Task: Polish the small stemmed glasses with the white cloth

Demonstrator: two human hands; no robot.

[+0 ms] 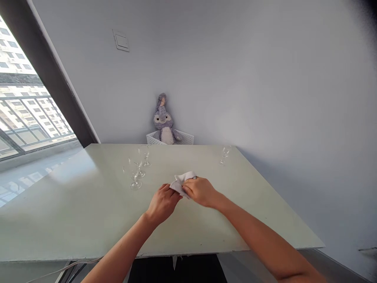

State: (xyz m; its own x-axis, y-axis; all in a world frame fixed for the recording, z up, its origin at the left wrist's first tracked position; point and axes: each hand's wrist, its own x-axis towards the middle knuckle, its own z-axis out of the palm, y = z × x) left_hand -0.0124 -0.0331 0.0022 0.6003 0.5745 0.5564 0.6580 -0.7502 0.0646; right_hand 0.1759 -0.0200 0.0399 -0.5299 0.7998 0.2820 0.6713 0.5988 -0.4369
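White cloth (179, 184) sits near the centre of the head view, between the left grip (164, 202) and the right grip (203, 191), touching both. The right one closes on the fabric, thumb on top; the left one meets its lower left edge, fingers partly covered, so how tightly it closes I cannot tell. On the surface (97, 212), three stemmed glasses (136, 185) stand left of centre, another glass (225, 152) right.

- Cloth (180, 182): white, unpatterned.
- Stemmed glasses (136, 184): clear, colourless.
- Tabletop (88, 220): pale grey-green.
- Plush toy (160, 124): mauve-grey; belly (167, 135) cream, inner ear (163, 102) pinkish beige.
- Basket (186, 138): white, dotted openwork pattern.
- Wall (265, 78): plain light grey, bluish cast.
- Window frame (49, 74): dark brownish grey.
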